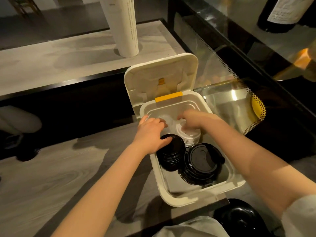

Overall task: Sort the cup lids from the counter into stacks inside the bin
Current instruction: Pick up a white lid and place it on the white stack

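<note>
Both hands reach into the bin (196, 196), the left hand (150, 127) and right hand (189, 119) each with a grip I cannot tell on the clear lids (168, 121) and white stack (188, 134), likely squaring them, black stacks (201, 163) nearer.

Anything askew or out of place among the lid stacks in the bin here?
Mostly tidy. The larger black lid stack in the bin leans, its lids fanned sideways, unlike the straighter smaller black stack and white stack. Both hands are at the far lids.
</note>
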Tool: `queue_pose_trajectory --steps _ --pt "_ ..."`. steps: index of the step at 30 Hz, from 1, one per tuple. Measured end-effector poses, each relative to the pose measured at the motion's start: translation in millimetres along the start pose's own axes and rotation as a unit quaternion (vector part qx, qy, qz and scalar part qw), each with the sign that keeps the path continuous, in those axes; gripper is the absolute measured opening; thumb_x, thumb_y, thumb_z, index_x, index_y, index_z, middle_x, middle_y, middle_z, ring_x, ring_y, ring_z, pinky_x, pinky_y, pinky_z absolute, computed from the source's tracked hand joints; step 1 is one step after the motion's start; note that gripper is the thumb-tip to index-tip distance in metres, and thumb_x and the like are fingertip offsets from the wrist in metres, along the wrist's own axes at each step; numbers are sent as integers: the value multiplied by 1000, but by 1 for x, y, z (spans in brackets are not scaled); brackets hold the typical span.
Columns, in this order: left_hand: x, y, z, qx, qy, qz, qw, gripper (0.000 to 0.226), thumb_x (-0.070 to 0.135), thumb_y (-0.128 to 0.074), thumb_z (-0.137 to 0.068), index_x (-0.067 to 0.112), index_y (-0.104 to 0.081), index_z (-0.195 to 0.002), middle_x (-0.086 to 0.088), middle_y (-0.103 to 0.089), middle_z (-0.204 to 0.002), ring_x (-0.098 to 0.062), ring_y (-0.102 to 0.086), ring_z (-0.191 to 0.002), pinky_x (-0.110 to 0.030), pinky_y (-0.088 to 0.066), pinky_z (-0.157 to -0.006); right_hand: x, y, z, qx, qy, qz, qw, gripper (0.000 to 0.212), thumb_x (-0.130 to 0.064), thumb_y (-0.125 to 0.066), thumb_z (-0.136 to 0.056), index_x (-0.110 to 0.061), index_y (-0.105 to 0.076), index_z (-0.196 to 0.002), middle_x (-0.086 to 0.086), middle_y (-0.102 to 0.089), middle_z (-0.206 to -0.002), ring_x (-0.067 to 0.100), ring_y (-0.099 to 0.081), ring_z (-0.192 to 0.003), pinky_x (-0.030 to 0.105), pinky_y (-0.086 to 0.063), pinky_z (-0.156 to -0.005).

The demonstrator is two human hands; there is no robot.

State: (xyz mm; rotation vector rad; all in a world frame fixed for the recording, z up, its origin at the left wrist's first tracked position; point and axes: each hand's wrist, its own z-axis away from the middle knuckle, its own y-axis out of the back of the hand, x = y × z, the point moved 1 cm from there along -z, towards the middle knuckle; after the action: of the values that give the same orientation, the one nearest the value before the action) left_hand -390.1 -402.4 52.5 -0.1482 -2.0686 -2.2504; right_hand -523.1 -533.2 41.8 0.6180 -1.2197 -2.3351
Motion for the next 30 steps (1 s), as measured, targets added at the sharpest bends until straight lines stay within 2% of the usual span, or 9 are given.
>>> queue_pose_trajectory --steps 4,9,14,16,19,23,26,30 --pt "1 1 0 -6 1 -7 1000 60 59 -50 -84 25 -47 -134 4 -43 -141 -17 -32 -134 -38 -1 -116 4 -4 18 -21 1 -8 1000 80 -27 -78 -75 -24 -38 -143 2 -47 -141 24 -47 -126 30 -42 -97" --pt "3 2 0 -19 -1 -14 1000 61 60 -53 -82 27 -46 -134 5 -41 -145 -16 -32 -135 -40 0 -117 5 -19 20 41 6 -7 999 70 -25 -80 -72 -26 -45 -133 4 -49 -132 25 -50 -117 33 -47 -91" --pt "3 4 1 -20 3 -13 1000 60 58 -55 -82 27 -47 -133 5 -44 -141 -16 -33 -134 -40 0 -117 -2 -21 24 2 20 -33 999 70 -22 -81 -71 -22 -40 -128 8 -51 -123 24 -50 -97 33 -43 -75" --pt "2 4 1 -20 2 -11 1000 60 58 -54 -82 27 -48 -133 5 -45 -140 -17 -34 -134 -40 -1 -117 -4 -21 24 0 20 -30 999 74 -24 -82 -70 -22 -40 -131 8 -50 -125 25 -51 -104 32 -43 -77" --pt "1 3 1 -7 1 3 1000 56 54 -53 -85 25 -49 -132 3 -45 -140 -17 -33 -134 -39 -3 -117 0 -19 25 16 9 -57 998 80 -29 -81 -71 -23 -38 -138 7 -47 -134 27 -49 -118 34 -45 -89" --pt "-3 6 4 20 1 57 998 50 43 -53 -88 19 -50 -132 0 -43 -142 -18 -30 -135 -36 -11 -115 1 -9 35 79 14 -104 991 69 -33 -68 -84 -21 -35 -143 6 -43 -144 24 -43 -129 33 -37 -101" --pt "-9 15 9 56 26 84 995 47 38 -51 -91 18 -49 -133 -1 -43 -143 -18 -29 -137 -43 -17 -115 -7 3 48 155 35 -139 977 61 -33 -63 -88 -18 -38 -142 6 -41 -146 22 -38 -133 33 -34 -107" --pt "-26 35 25 100 82 104 986 48 40 -50 -93 15 -49 -134 -3 -45 -142 -21 -30 -138 -41 -22 -114 -37 12 62 228 57 -157 959 56 -34 -58 -90 -19 -40 -141 4 -45 -143 22 -40 -131 34 -35 -104"
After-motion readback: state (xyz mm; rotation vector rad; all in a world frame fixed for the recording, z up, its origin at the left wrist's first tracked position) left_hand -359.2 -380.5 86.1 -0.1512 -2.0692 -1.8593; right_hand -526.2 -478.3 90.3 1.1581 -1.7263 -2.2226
